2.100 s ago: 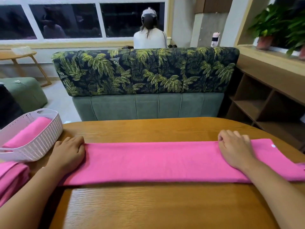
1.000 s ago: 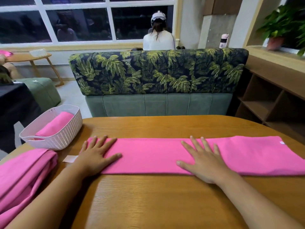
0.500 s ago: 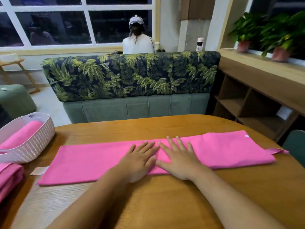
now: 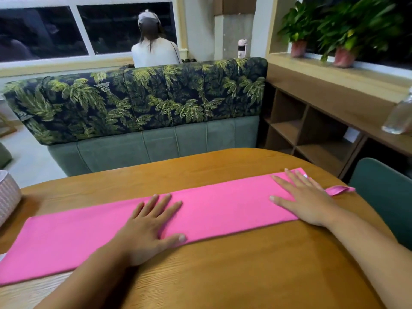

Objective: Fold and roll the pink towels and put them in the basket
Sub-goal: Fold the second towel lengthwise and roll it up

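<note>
Round wooden table [image 4: 223, 277] in a lounge kind of room, with a sofa [image 4: 145, 103] in palm-leaf print right behind it and a person [image 4: 153, 50] sitting beyond that, back to the camera, facing a dark window. Cube shelves [image 4: 296, 130] run along the right wall, with potted plants [image 4: 343, 30] up on the sill and a clear bottle [image 4: 399, 114] on the shelf top. The pink towel [image 4: 223, 208] is folded into one long narrow strip and lies flat across the table from the left edge of view up toward the far right, where a little hanging loop [image 4: 338, 189] sticks out past its end. Both hands are pressed flat on it, holding nothing. The left hand [image 4: 149, 226] sits around the middle of the strip, fingers straight and slightly spread, thumb near the front edge. The right hand [image 4: 305, 197] is spread wide on the right end, fingers reaching toward the far corner. The basket [image 4: 7, 192] only peeks in at the far left edge of the table, well apart from both hands, and I can't tell what's in it. A green chair [image 4: 383, 192] stands just off the table's right side.
</note>
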A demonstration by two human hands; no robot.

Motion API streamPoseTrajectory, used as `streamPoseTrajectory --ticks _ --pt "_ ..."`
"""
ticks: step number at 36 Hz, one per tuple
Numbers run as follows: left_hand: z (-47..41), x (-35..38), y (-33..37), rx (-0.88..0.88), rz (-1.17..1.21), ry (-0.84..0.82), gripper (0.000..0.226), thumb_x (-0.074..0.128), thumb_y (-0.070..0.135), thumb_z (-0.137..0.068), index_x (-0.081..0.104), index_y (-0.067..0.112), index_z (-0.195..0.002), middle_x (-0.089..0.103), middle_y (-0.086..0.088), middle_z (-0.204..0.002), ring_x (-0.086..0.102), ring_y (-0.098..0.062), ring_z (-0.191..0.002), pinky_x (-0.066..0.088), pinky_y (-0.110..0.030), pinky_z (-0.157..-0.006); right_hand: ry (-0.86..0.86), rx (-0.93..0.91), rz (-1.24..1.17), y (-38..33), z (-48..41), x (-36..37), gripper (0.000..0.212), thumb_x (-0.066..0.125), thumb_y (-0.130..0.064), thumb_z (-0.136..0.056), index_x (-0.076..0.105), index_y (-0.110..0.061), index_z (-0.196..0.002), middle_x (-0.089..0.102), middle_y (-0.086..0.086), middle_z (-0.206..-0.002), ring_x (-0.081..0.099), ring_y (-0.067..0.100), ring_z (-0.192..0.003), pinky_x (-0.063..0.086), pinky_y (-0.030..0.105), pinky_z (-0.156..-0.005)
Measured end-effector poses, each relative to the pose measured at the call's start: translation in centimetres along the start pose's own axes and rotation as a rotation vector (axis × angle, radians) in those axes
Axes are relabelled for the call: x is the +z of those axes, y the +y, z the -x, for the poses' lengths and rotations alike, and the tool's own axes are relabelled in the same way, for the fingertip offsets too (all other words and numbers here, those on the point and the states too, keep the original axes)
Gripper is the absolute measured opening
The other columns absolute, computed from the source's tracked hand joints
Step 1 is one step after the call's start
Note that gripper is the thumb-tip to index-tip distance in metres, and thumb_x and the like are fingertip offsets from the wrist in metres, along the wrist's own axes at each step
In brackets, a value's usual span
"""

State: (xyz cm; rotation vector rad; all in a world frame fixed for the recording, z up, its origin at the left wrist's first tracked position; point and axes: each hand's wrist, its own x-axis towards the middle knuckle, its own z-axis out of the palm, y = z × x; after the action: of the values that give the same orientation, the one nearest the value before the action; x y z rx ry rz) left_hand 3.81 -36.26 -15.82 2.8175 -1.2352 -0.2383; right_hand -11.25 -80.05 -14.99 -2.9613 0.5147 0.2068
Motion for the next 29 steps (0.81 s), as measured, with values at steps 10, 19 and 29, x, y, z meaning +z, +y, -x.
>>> streamPoseTrajectory --ticks 10,19,29 --pt "0.2 -2.0 -2.2 0.130 -0.011 -0.031 0.085 0.029 0.095 -0.084 -0.013 0.065 -0.152 -0.018 0.026 -0.167 -0.019 -0.006 -0.156 -0.006 -0.042 -0.128 -0.032 -0.024 0.012 -0.4 -0.5 -1.4 0.086 0.012 -0.095 -0.084 -0.010 -0.057 -0.158 -0.018 -0.011 -0.171 -0.015 0.016 -0.158 -0.004 0.046 -0.129" --pt "1.5 -1.0 -1.3 0.067 -0.015 -0.004 0.081 0.018 0.094 -0.087 -0.017 0.061 -0.153 -0.023 0.020 -0.167 -0.025 -0.008 -0.154 -0.012 -0.047 -0.127 0.063 0.042 0.115 -7.1 0.0 -3.7 0.057 0.030 -0.050 -0.109 0.023 -0.038 -0.164 0.018 -0.006 -0.173 0.017 0.021 -0.159 0.011 0.048 -0.130" --pt "5.3 0.4 1.7 -0.151 0.086 0.060 0.082 0.014 0.093 -0.086 -0.012 0.058 -0.156 -0.024 0.018 -0.167 -0.026 -0.011 -0.154 -0.013 -0.049 -0.126 -0.117 0.087 -0.116 -21.4 1.8 1.8 0.094 0.018 -0.093 -0.085 -0.009 -0.047 -0.162 -0.025 -0.001 -0.171 -0.024 0.039 -0.156 -0.011 0.080 -0.111"
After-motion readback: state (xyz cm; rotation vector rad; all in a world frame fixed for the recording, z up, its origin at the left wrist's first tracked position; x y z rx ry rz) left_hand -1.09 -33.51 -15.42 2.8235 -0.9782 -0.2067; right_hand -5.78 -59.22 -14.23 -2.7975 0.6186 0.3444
